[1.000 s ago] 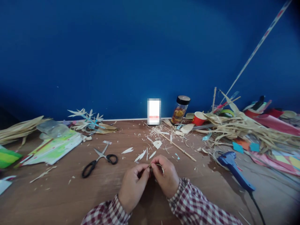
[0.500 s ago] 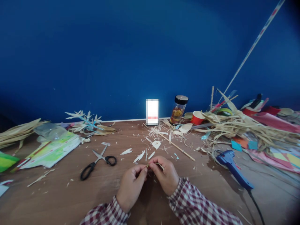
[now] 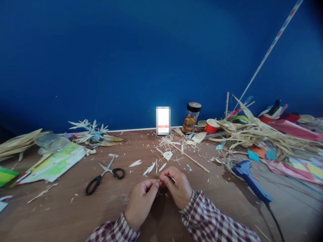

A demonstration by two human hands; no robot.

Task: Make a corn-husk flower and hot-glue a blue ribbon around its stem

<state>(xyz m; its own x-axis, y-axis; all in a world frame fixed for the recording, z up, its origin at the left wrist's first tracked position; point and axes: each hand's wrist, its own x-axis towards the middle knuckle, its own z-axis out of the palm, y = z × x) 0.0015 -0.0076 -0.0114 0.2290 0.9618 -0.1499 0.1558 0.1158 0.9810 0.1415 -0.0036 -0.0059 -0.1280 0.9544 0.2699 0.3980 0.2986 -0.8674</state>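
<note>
Barely shifted over the past second, a person's left hand (image 3: 143, 200) and right hand (image 3: 177, 187) meet fingertip to fingertip, both pinched tight on a tiny greenish piece (image 3: 158, 180) above the brown table (image 3: 68, 218), between open scissors (image 3: 107, 169) and a blue glue gun (image 3: 255, 188).

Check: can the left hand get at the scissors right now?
Probably yes: only tabletop shows between the left hand and the scissors. The hand does appear to be pinching a small piece, though.
</note>
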